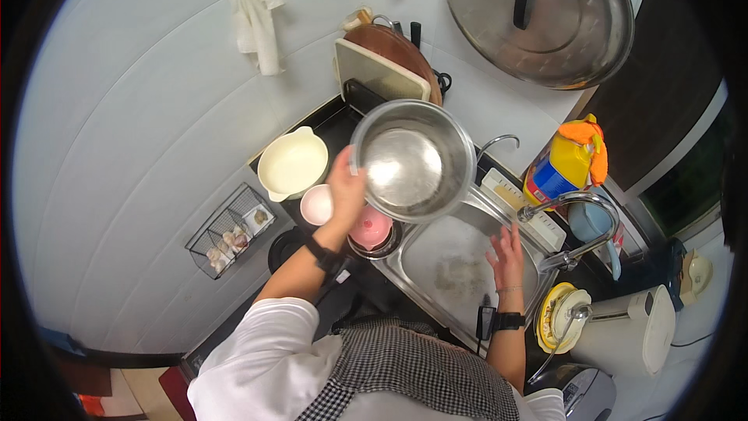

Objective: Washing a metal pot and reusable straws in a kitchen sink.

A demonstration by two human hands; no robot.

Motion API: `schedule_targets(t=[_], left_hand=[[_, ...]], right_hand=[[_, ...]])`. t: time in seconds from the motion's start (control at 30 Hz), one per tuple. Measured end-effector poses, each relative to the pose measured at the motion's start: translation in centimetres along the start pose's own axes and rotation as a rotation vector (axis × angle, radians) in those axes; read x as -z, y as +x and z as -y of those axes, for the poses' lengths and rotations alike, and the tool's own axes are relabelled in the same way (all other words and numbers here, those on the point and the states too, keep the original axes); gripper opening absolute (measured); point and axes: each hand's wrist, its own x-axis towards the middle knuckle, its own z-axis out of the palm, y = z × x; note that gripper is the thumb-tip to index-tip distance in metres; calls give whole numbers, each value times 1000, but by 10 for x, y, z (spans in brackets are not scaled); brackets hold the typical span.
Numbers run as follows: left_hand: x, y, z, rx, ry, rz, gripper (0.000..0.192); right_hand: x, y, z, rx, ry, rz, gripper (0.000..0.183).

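Observation:
My left hand [347, 187] grips the rim of a stainless steel saucepan [403, 164] from its left side. The pan is held up above the back of the sink, and its bare shiny inside faces me. Its long handle [491, 202] points right, towards the tap. Over the right part of the steel sink [450, 263], my right hand [507, 257] is raised with its fingers spread, holding nothing. Its fingertips are close to the pan handle; whether they touch it I cannot tell. Brownish marks show on the sink bottom.
Left of the pan stand a cream pot [293, 165], a pink-white bowl [316, 204] and a pink lidded pot [371, 228]. Cutting boards [380, 70] lean behind. The curved tap [608, 210], a yellow bottle [561, 164] and stacked plates [546, 318] flank the sink's right.

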Motion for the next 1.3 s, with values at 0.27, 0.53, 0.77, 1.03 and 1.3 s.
schedule_targets(t=[0.27,0.53,0.77,1.03,1.3], left_hand=[[51,43,73,381,-167,-246,45],[45,56,113,505,110,-196,44],[49,66,144,577,127,-94,50],[46,72,80,552,694,118,66],[16,24,23,141,395,252,39]], right_hand=[[50,-18,-46,-202,-92,-154,57],[80,-30,-70,-293,-115,-288,43],[119,-30,-101,-359,-125,-348,41],[213,2,-177,-560,-354,-404,45],[179,21,-205,-767,-1298,-168,83]])
